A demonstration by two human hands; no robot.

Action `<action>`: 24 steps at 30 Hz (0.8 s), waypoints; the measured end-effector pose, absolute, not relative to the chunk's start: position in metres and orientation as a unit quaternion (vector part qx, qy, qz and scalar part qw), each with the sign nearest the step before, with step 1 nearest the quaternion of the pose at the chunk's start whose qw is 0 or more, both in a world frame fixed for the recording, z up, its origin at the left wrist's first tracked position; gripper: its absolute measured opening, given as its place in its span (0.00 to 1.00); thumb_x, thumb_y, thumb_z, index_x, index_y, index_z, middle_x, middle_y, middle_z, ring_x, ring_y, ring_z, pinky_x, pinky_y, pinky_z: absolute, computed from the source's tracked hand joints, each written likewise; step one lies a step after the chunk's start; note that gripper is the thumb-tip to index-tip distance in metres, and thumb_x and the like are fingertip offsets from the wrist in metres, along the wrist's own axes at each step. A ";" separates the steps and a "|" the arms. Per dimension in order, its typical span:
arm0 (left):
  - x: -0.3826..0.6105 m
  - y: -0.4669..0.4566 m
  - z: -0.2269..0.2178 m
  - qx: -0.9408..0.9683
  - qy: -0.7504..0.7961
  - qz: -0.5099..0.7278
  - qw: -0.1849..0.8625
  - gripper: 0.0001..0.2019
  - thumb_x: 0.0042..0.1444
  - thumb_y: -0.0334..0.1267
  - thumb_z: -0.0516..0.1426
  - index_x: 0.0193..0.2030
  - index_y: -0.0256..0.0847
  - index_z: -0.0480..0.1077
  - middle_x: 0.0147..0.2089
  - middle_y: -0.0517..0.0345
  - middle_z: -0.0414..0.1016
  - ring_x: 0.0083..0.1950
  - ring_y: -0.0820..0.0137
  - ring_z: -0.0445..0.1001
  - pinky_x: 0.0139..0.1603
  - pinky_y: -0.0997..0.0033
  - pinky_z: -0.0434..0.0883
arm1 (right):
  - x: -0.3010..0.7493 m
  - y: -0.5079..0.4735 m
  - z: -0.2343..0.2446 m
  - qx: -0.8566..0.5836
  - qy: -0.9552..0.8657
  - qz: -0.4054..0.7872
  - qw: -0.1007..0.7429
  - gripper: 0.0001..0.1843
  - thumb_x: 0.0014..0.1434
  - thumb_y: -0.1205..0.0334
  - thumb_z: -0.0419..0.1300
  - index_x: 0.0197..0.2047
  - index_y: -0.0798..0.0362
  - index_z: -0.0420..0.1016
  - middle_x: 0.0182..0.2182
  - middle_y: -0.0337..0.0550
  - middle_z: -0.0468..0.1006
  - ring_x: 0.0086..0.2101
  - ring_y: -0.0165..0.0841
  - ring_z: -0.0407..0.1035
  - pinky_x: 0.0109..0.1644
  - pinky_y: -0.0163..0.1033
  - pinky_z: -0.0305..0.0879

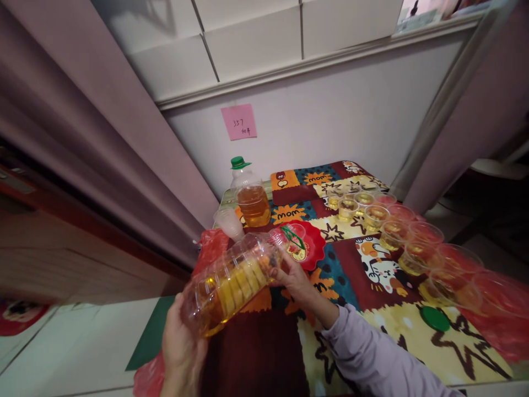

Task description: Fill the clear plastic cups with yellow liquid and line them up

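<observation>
Bottle (239, 281), clear and ribbed, partly full of amber liquid, lies tilted in the person's two hands above the front of the worktop (256, 358) in the head view. Its base points down toward the lower left, its neck end up to the right, and the liquid has gathered along the lower side and toward the base. The left hand (182, 336) cups the base end, fingers curved around it and only partly visible. The right hand (295, 278) has its fingers bent against the neck end, from the right side; the bottle hides how far they wrap.

Beyond the neck end, a red scalloped plate (317, 248) lies on the worktop with a green strip (292, 237) on it. Farther back, a larger jug (253, 207) with a green cap (238, 162) stands upright, holding darker amber liquid, with some clear stacked cups (229, 222) just beside it. Along the right side runs a group of clear cups (416, 256), several with pale yellow liquid. A round green lid (435, 318) lies flat near the closest of them. Red plastic (212, 248) shows at the left edge, and a pink note (238, 122) is stuck to the wall (314, 121) behind.
</observation>
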State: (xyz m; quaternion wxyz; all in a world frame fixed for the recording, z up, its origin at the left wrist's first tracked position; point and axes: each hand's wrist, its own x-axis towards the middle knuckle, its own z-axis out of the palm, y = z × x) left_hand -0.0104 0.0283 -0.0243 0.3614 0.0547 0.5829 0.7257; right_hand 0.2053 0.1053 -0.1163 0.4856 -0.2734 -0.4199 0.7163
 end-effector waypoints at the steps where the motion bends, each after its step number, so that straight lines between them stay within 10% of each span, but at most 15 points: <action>1: -0.011 0.028 -0.024 0.059 0.585 0.724 0.362 0.11 0.64 0.41 0.59 0.41 0.42 0.84 0.42 0.59 0.87 0.47 0.66 0.82 0.56 0.68 0.78 | 0.205 0.105 -0.116 -0.268 -0.416 0.721 0.485 0.53 0.59 0.39 0.77 0.81 0.36 0.61 0.72 0.46 0.74 0.62 0.51 0.77 0.51 0.52 0.86; 24: 0.009 0.029 0.001 0.070 0.591 0.721 0.355 0.11 0.68 0.42 0.58 0.40 0.42 0.82 0.41 0.58 0.86 0.49 0.64 0.83 0.61 0.61 0.77 | 0.208 0.107 -0.107 -0.259 -0.393 0.743 0.476 0.45 0.61 0.36 0.75 0.75 0.39 0.68 0.66 0.48 0.79 0.59 0.48 0.79 0.53 0.51 0.84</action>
